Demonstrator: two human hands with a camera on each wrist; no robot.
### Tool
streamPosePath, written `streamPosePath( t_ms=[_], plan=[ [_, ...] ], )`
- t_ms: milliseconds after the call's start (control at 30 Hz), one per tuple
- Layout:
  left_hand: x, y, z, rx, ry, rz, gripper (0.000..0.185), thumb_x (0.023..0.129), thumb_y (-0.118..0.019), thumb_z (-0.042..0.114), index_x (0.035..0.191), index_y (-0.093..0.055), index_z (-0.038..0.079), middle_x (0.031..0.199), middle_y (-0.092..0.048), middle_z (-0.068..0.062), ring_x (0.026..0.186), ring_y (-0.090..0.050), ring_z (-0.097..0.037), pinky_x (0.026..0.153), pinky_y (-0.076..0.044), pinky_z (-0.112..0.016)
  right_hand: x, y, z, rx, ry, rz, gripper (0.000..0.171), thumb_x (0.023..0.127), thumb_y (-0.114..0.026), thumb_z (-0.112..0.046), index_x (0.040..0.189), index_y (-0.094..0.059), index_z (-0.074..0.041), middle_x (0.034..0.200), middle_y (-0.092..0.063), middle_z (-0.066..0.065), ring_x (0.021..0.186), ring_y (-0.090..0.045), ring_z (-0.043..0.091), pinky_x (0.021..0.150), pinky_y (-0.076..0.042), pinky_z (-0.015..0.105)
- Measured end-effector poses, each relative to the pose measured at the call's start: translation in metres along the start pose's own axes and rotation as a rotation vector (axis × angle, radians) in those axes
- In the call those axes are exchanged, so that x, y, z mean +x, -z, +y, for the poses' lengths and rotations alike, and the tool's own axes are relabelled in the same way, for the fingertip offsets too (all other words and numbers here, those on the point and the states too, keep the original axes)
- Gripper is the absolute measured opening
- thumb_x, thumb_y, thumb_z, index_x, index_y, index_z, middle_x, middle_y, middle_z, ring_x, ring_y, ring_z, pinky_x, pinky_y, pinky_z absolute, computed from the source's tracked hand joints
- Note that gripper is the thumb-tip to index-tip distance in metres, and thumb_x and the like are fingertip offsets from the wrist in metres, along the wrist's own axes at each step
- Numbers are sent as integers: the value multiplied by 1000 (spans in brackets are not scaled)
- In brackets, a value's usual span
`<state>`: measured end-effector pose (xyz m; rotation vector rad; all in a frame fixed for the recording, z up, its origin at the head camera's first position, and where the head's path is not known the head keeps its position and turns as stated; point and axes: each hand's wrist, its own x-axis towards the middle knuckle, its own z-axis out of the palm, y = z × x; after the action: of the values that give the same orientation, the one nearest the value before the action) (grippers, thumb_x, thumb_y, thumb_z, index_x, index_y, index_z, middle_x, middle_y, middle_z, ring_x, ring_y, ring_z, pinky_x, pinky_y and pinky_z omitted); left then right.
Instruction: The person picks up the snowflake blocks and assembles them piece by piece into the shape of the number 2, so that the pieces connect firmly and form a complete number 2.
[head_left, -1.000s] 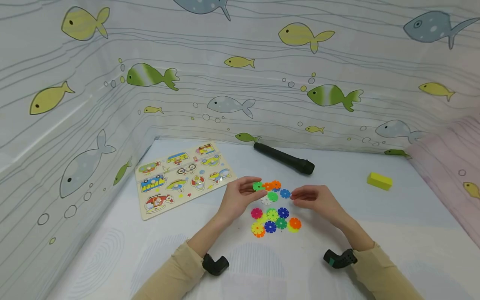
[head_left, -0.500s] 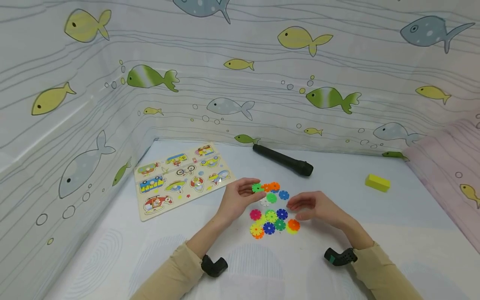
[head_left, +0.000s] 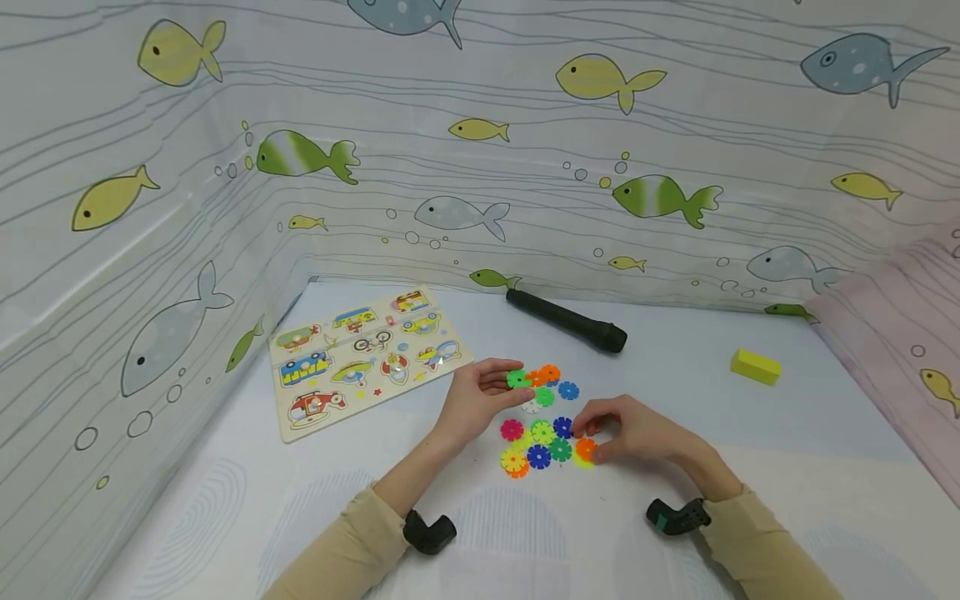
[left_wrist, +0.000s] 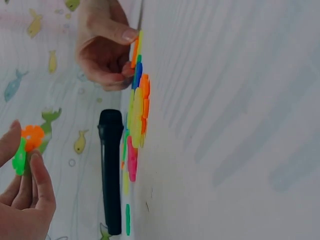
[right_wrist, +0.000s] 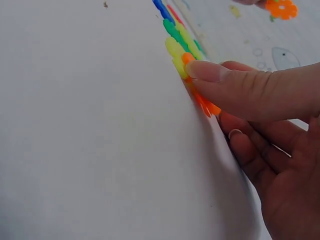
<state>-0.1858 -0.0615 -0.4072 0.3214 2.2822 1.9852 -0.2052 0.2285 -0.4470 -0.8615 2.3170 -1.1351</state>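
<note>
My left hand (head_left: 474, 402) pinches a green snowflake disc (head_left: 517, 379) between thumb and fingers, held up off the table. Joined to it is an orange snowflake disc (left_wrist: 33, 136). At the right edge of the pile, my right hand (head_left: 637, 429) has its thumb and curled fingers on another orange snowflake disc (head_left: 586, 449), which partly covers a yellow disc (right_wrist: 176, 56). Loose discs lie flat between the hands, among them a pink disc (head_left: 512, 430), a dark blue disc (head_left: 538, 457) and a light blue disc (head_left: 569, 391).
A wooden vehicle puzzle board (head_left: 375, 389) lies at the left. Behind the discs is a black microphone (head_left: 562, 317). A yellow block (head_left: 756, 367) stands off to the right. Fish-printed sheeting (head_left: 375, 167) rises at the back and sides.
My right hand has moved from beside the light blue disc toward the front of the pile and now grips the orange disc there. The left hand stays nearly still with its joined discs.
</note>
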Motion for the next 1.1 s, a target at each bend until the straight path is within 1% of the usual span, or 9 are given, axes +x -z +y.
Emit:
streamPosePath(
  t_ms=[167, 267, 467, 567, 700, 900, 967, 1033, 1100],
  plan=[
    [1, 0, 0, 5, -5, 0, 42, 85, -81, 21, 124, -69, 11, 110, -72, -8, 94, -68, -19, 88, -57, -27, 1, -2, -4, -24, -8, 14, 29, 85, -79, -16, 112, -72, -20, 108, -69, -4, 98, -59, 19, 88, -51, 24],
    [1, 0, -1, 4, -5, 2, 41, 85, -81, 20, 123, -69, 10, 109, -72, -9, 93, -69, -19, 87, -57, -25, 2, -4, -6, -55, -7, 31, 27, 85, -79, -16, 111, -73, -22, 107, -68, -6, 95, -58, 18, 84, -51, 24],
    [1, 0, 0, 3, -1, 6, 40, 85, -81, 20, 123, -69, 11, 110, -71, -8, 92, -68, -18, 85, -57, -22, 4, -7, -11, -125, 23, 86, 24, 85, -80, -18, 108, -75, -24, 101, -65, -8, 88, -56, 16, 76, -49, 24],
    [1, 0, 1, 5, -1, 7, 40, 85, -81, 20, 123, -69, 12, 112, -71, -7, 92, -68, -18, 84, -56, -22, 4, -8, -13, -147, 19, 115, 23, 85, -80, -19, 107, -76, -24, 98, -64, -9, 85, -55, 15, 74, -48, 23],
    [1, 0, 1, 4, -2, 12, 39, 86, -80, 21, 122, -69, 11, 111, -71, -7, 92, -67, -18, 84, -56, -22, 4, -9, -14, -151, 21, 142, 23, 83, -82, -22, 106, -77, -22, 97, -64, -8, 82, -55, 14, 70, -48, 22],
    [1, 0, 0, 4, -4, 11, 39, 86, -80, 22, 122, -69, 11, 111, -71, -7, 91, -67, -17, 84, -56, -22, 3, -11, -12, -154, 57, 183, 24, 81, -85, -26, 103, -78, -20, 90, -66, -9, 76, -55, 10, 67, -46, 21],
    [1, 0, 0, 6, -2, 10, 39, 86, -80, 22, 122, -69, 11, 112, -71, -7, 92, -67, -17, 84, -56, -23, 3, -12, -11, -157, 47, 197, 24, 81, -85, -27, 102, -78, -19, 89, -68, -10, 76, -56, 9, 67, -47, 21],
    [1, 0, 0, 10, -1, 10, 39, 86, -80, 21, 122, -69, 11, 112, -71, -7, 93, -67, -17, 85, -56, -23, 3, -12, -11, -159, 17, 214, 23, 81, -84, -27, 102, -78, -19, 90, -70, -10, 77, -57, 10, 69, -48, 21],
    [1, 0, 0, 13, 2, 13, 39, 85, -80, 21, 122, -69, 12, 112, -71, -6, 93, -67, -17, 85, -56, -23, 3, -12, -12, -155, -46, 236, 23, 82, -83, -29, 102, -77, -20, 90, -70, -9, 79, -58, 12, 70, -50, 22]
  ],
)
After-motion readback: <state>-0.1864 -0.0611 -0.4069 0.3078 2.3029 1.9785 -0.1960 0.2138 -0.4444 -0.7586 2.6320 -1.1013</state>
